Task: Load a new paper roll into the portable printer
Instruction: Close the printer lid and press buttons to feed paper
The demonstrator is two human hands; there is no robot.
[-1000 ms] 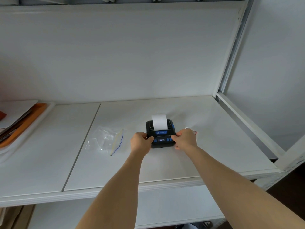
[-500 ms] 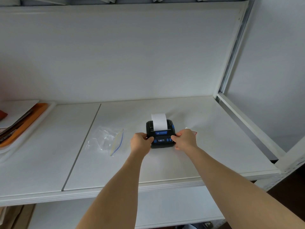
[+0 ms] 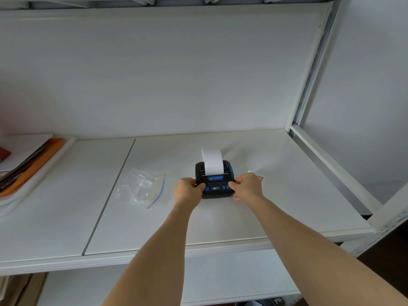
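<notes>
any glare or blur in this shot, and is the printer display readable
Head view: soft, even light, no hard glare, faint shadows by the printer. Wide-angle bending shows in the shelf edges and frame. Both the left hand and right hand look sharp, without motion blur. The display is lit but too small to read; the paper strip is nearly washed out.

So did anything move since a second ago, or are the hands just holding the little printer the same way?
Nothing visibly moved. The left hand and right hand grip the sides of the printer just as before, and the white paper strip sticks up out of it by the same amount. The clear zip bag lies in the same spot on the shelf.
</notes>
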